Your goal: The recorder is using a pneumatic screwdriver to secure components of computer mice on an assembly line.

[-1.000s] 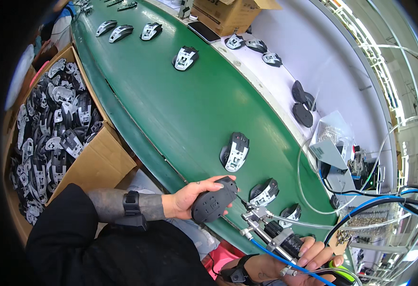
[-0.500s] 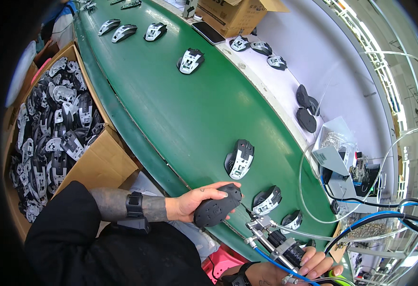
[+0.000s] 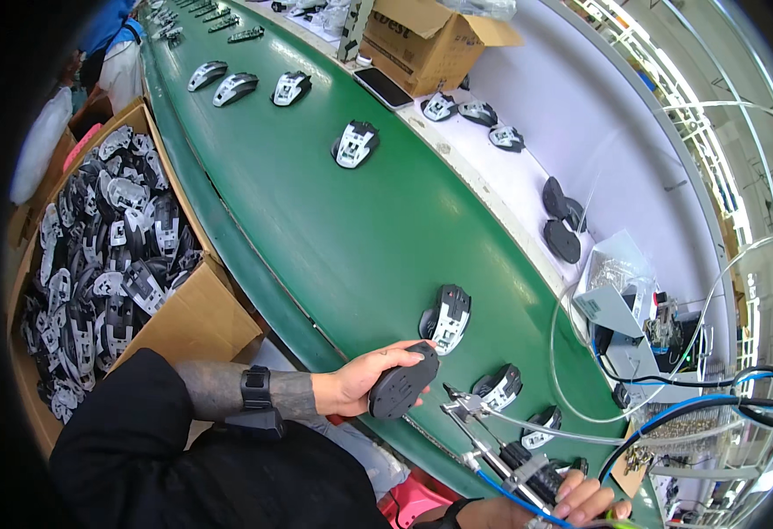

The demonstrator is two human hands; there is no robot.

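My left hand (image 3: 351,385) is closed on a black computer mouse (image 3: 401,386), held in the air over the near edge of the green belt with its underside up. My right hand (image 3: 580,499), at the lower right, is wrapped round the black body of an automatic screwdriver (image 3: 535,473) with a metal frame and hoses. The driver's tip points at the mouse and stands a little apart from it. Just beyond, a half-built mouse (image 3: 451,319) with a white inner frame lies on the belt. Another half-built mouse (image 3: 497,388) lies close to the driver.
The green belt (image 3: 334,238) carries more half-built mice toward the far left. A cardboard box (image 3: 188,322) full of mouse parts stands at left. Along the white ledge are a phone (image 3: 383,88), a carton (image 3: 417,53) and black shells (image 3: 562,241). Hoses loop near a screw-feeding machine (image 3: 620,309).
The driver's tip has come away from the mouse, leaving a gap. The mouse has tilted slightly in my left hand. The whole view has shifted, so the belt and box sit lower.
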